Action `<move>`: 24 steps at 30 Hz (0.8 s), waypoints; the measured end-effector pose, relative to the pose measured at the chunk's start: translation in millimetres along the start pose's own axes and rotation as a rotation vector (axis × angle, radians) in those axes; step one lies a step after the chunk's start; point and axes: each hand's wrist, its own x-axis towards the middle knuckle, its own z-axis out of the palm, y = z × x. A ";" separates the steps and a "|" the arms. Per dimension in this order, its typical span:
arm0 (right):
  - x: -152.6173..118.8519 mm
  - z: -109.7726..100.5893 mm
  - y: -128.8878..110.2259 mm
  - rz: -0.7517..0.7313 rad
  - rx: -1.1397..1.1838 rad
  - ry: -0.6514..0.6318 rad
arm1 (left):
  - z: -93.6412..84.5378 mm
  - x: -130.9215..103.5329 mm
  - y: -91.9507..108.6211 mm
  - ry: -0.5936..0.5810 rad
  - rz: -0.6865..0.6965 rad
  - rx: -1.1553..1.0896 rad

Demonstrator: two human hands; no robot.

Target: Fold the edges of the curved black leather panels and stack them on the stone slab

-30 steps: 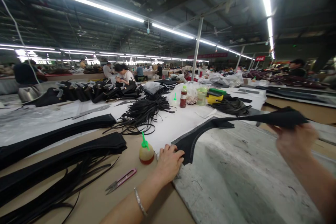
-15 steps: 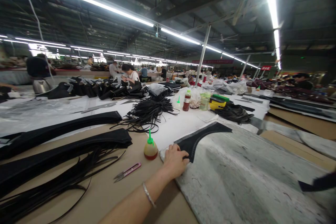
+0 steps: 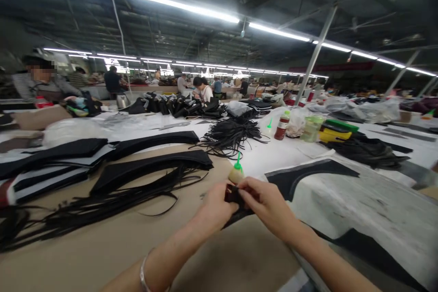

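Observation:
My left hand [image 3: 217, 205] and my right hand [image 3: 265, 198] are close together at the middle of the view, both closed on the edge of a black fabric piece [image 3: 233, 195]. The fingers pinch a small dark part of it, and most of the grip is hidden. Just behind my hands stands a squeeze bottle [image 3: 236, 174] with a green nozzle, its lower part covered. A curved black piece [image 3: 287, 179] lies flat on the grey-white stained board [image 3: 342, 196], right of my hands. Another black piece [image 3: 369, 251] extends past my right forearm; whether it joins the held one I cannot tell.
Left are stacked black panels [image 3: 153, 166] and long black strips [image 3: 102, 210]. Behind lie a bundle of black strips [image 3: 232, 132], a bottle of red liquid [image 3: 282, 125] and a yellow container [image 3: 333, 135]. Co-workers sit at tables further back, one person [image 3: 44, 82] at far left.
The view has swung left. My left hand has left the black piece on the board, and my right hand has come in beside it. Both now hold black fabric.

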 end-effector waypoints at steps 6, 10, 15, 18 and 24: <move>3.0 74.8 -46.0 -0.202 -0.053 -0.177 | -98.4 -74.5 -47.9 0.088 -0.242 -0.230; -26.1 108.1 -70.9 -0.414 -0.062 -0.358 | -167.3 -154.6 -79.4 0.212 -0.553 -0.419; -53.2 127.8 -59.6 -0.552 -0.165 -0.318 | -204.6 -240.7 -99.3 0.461 -0.651 -0.401; -62.1 134.1 -42.2 -0.689 -0.285 -0.232 | -207.8 -268.1 -98.9 0.627 -0.605 -0.293; -59.7 118.4 -29.2 -0.468 -0.420 0.021 | -215.1 -287.8 -92.9 0.853 -0.591 -0.223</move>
